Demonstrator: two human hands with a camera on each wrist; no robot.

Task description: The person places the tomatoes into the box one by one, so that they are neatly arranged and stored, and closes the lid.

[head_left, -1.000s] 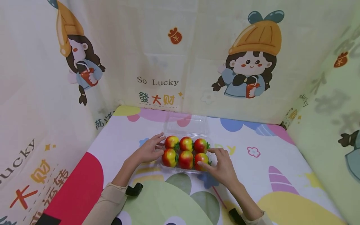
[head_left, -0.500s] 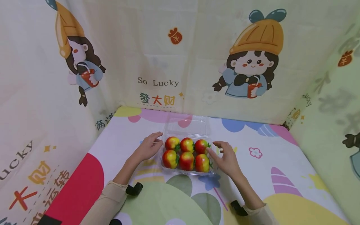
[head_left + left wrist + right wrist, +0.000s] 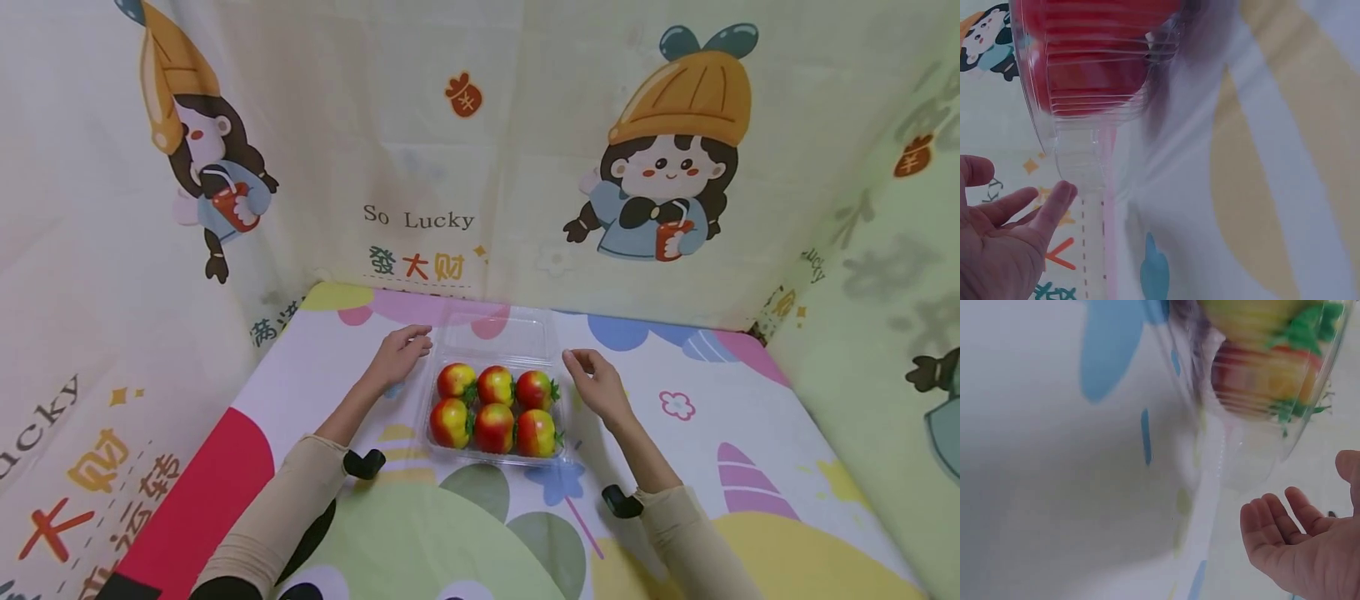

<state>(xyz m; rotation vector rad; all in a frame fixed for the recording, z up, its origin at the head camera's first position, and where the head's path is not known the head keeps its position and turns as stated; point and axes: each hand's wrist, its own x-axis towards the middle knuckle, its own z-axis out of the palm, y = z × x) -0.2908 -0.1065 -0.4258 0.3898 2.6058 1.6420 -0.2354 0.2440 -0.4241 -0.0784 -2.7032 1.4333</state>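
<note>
A clear plastic clamshell box (image 3: pixel 492 457) lies on the table with its lid (image 3: pixel 497 335) folded back behind it. In the tray sit two rows of red-and-yellow fruits (image 3: pixel 495 427) with green leafy ends. Beside the lid on the left is my left hand (image 3: pixel 400 353), its fingers extended and holding nothing. My right hand (image 3: pixel 597 383) hovers just right of the hinge side, fingers loosely bent and nothing in them. The left wrist view shows the left fingertips (image 3: pixel 1067 189) near the lid's edge; whether they touch it I cannot tell.
A colourful patterned cloth (image 3: pixel 750 417) covers the table. Behind and at both sides hang pale printed curtains (image 3: pixel 525 167). Black straps or mounts (image 3: pixel 364 463) sit at my wrists.
Both hands have moved away from beside the fruits, forward toward the lid. My right hand has left the near right fruit. The box and fruits stay in place.
</note>
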